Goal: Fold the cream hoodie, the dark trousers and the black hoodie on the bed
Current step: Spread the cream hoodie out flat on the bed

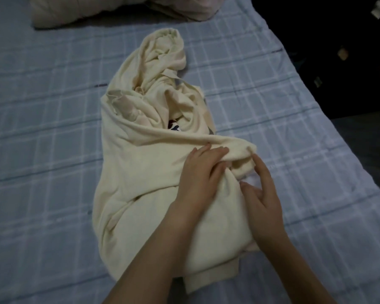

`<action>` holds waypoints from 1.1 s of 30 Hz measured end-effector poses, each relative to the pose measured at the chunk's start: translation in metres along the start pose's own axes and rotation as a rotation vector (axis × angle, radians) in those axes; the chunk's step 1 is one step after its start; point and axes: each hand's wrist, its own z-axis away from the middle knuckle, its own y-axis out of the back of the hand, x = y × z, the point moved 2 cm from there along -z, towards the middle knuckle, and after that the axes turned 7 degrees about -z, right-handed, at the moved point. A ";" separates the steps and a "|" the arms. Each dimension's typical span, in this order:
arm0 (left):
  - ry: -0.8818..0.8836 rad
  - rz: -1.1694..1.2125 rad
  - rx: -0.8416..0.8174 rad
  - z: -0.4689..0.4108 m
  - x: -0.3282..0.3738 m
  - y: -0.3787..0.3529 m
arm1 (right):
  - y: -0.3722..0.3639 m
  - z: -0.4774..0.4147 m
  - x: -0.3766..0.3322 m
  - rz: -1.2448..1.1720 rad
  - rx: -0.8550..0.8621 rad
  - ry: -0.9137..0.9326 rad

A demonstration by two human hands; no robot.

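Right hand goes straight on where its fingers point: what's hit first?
The right hand points away, slightly left. First in line is the bunched fold of the cream hoodie just past its fingertips; they may already touch it, depth unclear.

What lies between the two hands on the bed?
In the head view, a bunched fold of the cream hoodie lies between the left hand and the right hand.

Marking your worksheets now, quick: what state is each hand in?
Left hand: on the cream hoodie, some fingers tucked in a fold; grip cannot be told.
Right hand: open, fingers straight, touching it.
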 end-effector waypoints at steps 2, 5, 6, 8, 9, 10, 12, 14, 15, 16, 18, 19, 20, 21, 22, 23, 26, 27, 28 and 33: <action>0.112 0.269 0.077 0.003 0.001 0.009 | 0.001 0.001 -0.003 -0.048 0.001 -0.005; 0.219 0.465 0.158 0.002 0.005 0.028 | 0.002 0.005 -0.008 -0.088 0.006 0.020; 0.230 0.479 0.199 0.001 0.003 0.036 | 0.001 0.007 -0.010 -0.083 -0.006 0.027; 0.259 0.543 0.252 0.000 0.001 0.052 | -0.001 0.009 -0.014 -0.049 -0.036 0.029; 0.262 0.581 0.263 0.001 -0.001 0.060 | -0.004 0.010 -0.016 -0.039 -0.049 0.034; 0.257 0.614 0.266 0.002 -0.003 0.067 | -0.008 0.013 -0.020 -0.037 -0.066 0.042; 0.253 0.660 0.253 0.008 -0.008 0.082 | -0.019 0.017 -0.029 -0.007 -0.110 0.087; 0.248 0.702 0.259 0.015 -0.012 0.099 | -0.034 0.023 -0.039 0.079 -0.151 0.165; 0.247 0.723 0.274 0.020 -0.016 0.108 | -0.044 0.026 -0.044 0.125 -0.174 0.203; 0.252 0.739 0.282 0.025 -0.021 0.119 | -0.055 0.031 -0.049 0.165 -0.198 0.238; 0.260 0.787 0.277 0.039 -0.036 0.141 | -0.082 0.040 -0.057 0.206 -0.221 0.293; 0.275 0.855 0.263 0.047 -0.043 0.153 | -0.097 0.045 -0.061 0.196 -0.232 0.305; 0.310 0.947 0.239 0.055 -0.049 0.165 | -0.114 0.050 -0.065 0.165 -0.249 0.308; 0.342 1.018 0.214 0.064 -0.056 0.176 | -0.133 0.056 -0.067 0.129 -0.268 0.304; 0.359 1.046 0.210 0.073 -0.062 0.187 | -0.151 0.062 -0.069 0.098 -0.287 0.295; 0.362 1.016 0.237 0.082 -0.067 0.198 | -0.170 0.070 -0.070 0.077 -0.306 0.285; 0.378 0.868 0.381 0.108 -0.096 0.232 | -0.224 0.095 -0.068 0.036 -0.396 0.273; 0.386 0.852 0.423 0.118 -0.109 0.244 | -0.241 0.104 -0.065 0.038 -0.425 0.276; 0.391 0.843 0.454 0.127 -0.122 0.256 | -0.257 0.112 -0.062 0.044 -0.453 0.284; 0.409 0.819 0.632 0.180 -0.188 0.313 | -0.348 0.151 -0.055 0.079 -0.592 0.364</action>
